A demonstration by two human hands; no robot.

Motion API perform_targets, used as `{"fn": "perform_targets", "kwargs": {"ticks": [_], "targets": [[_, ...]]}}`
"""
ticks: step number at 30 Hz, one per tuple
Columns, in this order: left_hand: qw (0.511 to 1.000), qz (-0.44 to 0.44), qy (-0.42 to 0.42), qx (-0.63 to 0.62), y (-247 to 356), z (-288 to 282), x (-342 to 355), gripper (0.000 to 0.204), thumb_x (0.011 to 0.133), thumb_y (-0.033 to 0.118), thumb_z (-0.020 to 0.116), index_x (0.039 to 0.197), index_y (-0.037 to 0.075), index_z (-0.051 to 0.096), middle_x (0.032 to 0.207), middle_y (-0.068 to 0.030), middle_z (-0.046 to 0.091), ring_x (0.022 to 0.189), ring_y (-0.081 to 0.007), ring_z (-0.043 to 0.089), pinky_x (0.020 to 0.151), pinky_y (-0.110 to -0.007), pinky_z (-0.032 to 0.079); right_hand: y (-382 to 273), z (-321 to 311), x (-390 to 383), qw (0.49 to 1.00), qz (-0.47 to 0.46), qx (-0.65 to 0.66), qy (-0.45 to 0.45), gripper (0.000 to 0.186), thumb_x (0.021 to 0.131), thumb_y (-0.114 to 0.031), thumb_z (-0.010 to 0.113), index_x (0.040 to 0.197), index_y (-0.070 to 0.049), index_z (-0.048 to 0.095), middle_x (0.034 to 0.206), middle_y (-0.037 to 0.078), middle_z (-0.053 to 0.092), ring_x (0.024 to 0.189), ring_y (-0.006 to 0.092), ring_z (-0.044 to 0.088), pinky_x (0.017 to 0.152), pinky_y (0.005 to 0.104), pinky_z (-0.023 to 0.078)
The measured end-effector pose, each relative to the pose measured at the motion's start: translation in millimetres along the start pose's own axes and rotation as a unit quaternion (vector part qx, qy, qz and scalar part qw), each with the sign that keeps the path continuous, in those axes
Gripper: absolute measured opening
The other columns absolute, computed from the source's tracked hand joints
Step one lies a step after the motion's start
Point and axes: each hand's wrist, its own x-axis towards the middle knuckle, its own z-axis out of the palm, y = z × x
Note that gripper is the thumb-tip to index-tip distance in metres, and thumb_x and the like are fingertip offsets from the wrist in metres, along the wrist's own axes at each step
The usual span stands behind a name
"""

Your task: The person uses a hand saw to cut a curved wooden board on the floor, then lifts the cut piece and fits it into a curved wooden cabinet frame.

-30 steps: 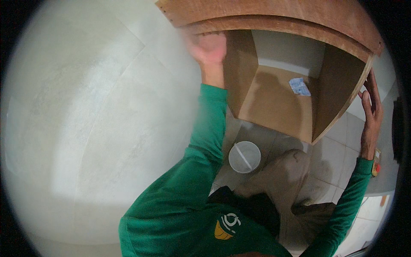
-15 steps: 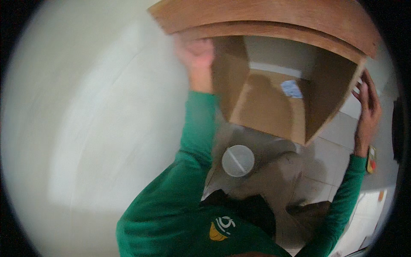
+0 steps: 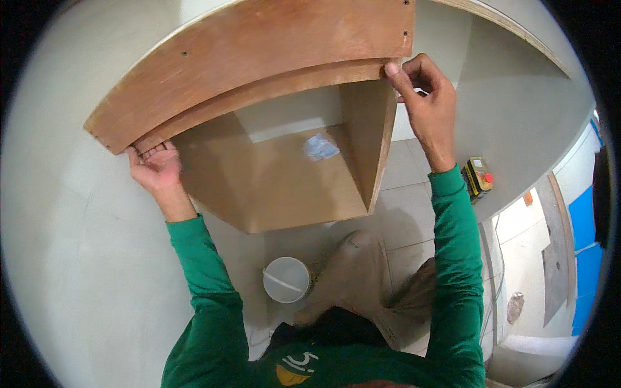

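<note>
A long reddish-brown wooden board (image 3: 291, 39) runs across the top of an open, box-shaped wooden cabinet (image 3: 304, 207). Just below it lies a narrower wooden strip (image 3: 272, 103). My left hand (image 3: 157, 171) is at the strip's left end, palm up, with thumb in front and fingertips hooked beneath the edge. At the other end, my right hand (image 3: 428, 97) presses its thumb onto the strip by the cabinet's side panel (image 3: 370, 129). Its other fingers are curled, and some tips are hidden behind the panel. A crumpled pale sheet (image 3: 321, 147) rests inside the cabinet.
A white bucket (image 3: 286, 279) stands on the tiled floor near my legs. A dark and yellow can with a red cap (image 3: 479, 179) sits to the right, below a curved grey wall panel (image 3: 517, 110). A pale wall (image 3: 77, 246) is close on my left.
The view has shifted, so the cabinet appears farther left. My right hand has gone from the outside of the side panel to the strip's right end. My left hand remains under the left end.
</note>
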Motion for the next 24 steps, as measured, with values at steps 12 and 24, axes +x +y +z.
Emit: {"fn": "perform_targets", "kwargs": {"ticks": [12,24], "targets": [[0.999,0.044,-0.02,0.0,-9,-3,-5,0.034,0.112,0.03,0.062,0.136,0.007,0.066,0.139,-0.0095,0.071,0.133,-0.0285,0.063,0.119,-0.051,0.047,-1,2,9,0.997,0.043,0.022,-0.054,0.036,0.101,-0.034,0.082,0.089,-0.005,0.066,0.081,0.0,0.07,0.077,0.0097,0.066,0.069,0.0305,0.061],[0.998,0.006,0.058,-0.028,-7,5,-4,0.034,0.112,0.03,0.061,0.137,0.008,0.066,0.14,-0.0105,0.069,0.137,-0.0312,0.059,0.119,-0.052,0.044,-16,-6,-2,0.991,0.096,-0.002,-0.088,0.032,0.105,-0.033,0.078,0.101,-0.002,0.07,0.098,0.004,0.072,0.091,0.0114,0.068,0.075,0.0309,0.063]]}}
